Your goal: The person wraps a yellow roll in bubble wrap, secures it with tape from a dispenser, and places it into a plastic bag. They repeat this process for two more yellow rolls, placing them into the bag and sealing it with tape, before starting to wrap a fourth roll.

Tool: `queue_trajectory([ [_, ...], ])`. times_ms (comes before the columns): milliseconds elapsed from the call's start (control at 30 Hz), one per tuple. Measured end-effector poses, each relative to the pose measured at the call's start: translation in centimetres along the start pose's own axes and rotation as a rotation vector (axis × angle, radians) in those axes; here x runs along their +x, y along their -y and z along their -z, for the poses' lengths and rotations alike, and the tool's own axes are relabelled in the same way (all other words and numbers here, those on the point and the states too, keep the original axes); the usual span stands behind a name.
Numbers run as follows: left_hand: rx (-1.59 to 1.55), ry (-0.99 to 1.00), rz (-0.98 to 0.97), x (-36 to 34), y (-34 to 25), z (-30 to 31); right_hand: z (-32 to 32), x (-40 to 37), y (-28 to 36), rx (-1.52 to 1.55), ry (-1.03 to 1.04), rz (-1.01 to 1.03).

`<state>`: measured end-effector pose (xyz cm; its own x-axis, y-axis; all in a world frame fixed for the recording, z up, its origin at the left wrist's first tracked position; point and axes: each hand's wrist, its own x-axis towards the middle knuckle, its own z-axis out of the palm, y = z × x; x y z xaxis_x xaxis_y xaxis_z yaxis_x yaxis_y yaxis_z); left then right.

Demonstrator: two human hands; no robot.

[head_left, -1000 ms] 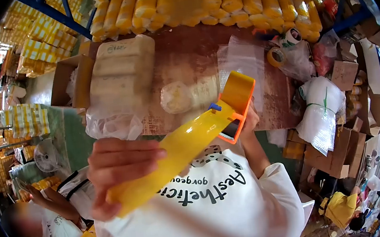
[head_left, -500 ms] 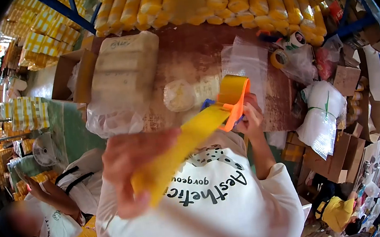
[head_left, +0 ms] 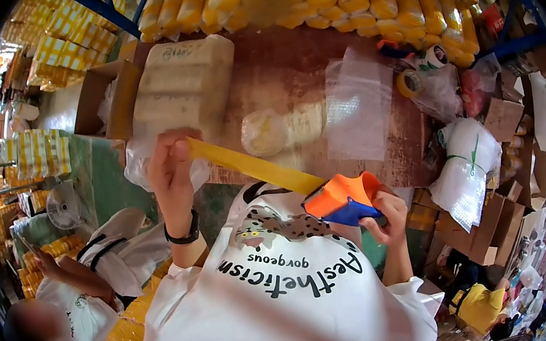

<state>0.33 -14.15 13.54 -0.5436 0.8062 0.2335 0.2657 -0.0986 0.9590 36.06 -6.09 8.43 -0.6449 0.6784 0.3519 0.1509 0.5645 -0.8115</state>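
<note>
The left hand [head_left: 173,165] pinches yellow tape [head_left: 255,166]; the right hand [head_left: 391,216] grips its orange holder [head_left: 342,193] by the worktop's [head_left: 273,56] near edge.

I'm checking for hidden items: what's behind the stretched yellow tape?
The reddish table shows along both edges of the yellow tape, the white shirt below it near the dispenser; whatever lies directly behind is covered.

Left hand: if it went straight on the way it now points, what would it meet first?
The left hand would probably meet the pale wrapped bundle on the table; depth is unclear, so it might pass above.
</note>
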Motion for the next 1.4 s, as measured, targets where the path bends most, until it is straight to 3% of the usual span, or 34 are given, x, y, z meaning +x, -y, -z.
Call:
queue_trajectory([
  [33,-0.027,0.026,0.120,-0.3,0.4,0.3,0.3,0.2,0.3,-0.004,0.001,-0.010],
  [100,-0.096,0.070,0.171,-0.3,1.0,0.0,1.6,0.2,0.4,0.066,0.019,-0.092],
  [167,-0.159,0.111,0.236,0.0,1.7,-0.4,2.5,1.6,1.7,0.039,-0.110,-0.133],
  [233,-0.221,0.154,0.313,1.1,2.6,-0.9,4.0,2.5,2.0,0.080,-0.055,-0.306],
  [300,-0.379,0.135,0.384,3.1,3.4,-2.3,3.6,4.6,3.9,0.128,-0.182,-0.503],
  [333,-0.457,0.124,0.417,4.6,3.9,-2.9,3.7,5.2,3.6,0.194,-0.144,-0.539],
  [533,-0.394,0.721,0.590,16.1,9.8,-7.9,-0.1,4.0,3.8,0.506,-0.228,-0.812],
  [633,-0.326,1.022,0.685,18.1,11.6,-10.9,-3.1,1.2,3.9,0.639,-0.363,-0.898],
  [767,-0.247,1.424,0.796,18.9,14.1,-13.4,-8.6,-0.3,7.4,0.844,-0.678,-0.966],
  [900,-0.161,1.650,0.918,18.8,14.1,-14.1,-14.9,0.2,11.8,0.926,-1.003,-1.077],
  [1200,0.067,1.956,0.643,18.3,13.6,-14.1,-22.8,-0.3,15.8,0.842,-0.973,-1.171],
  [1400,0.091,2.009,0.544,18.7,14.4,-13.5,-26.9,0.0,15.6,0.738,-0.911,-1.205],
])
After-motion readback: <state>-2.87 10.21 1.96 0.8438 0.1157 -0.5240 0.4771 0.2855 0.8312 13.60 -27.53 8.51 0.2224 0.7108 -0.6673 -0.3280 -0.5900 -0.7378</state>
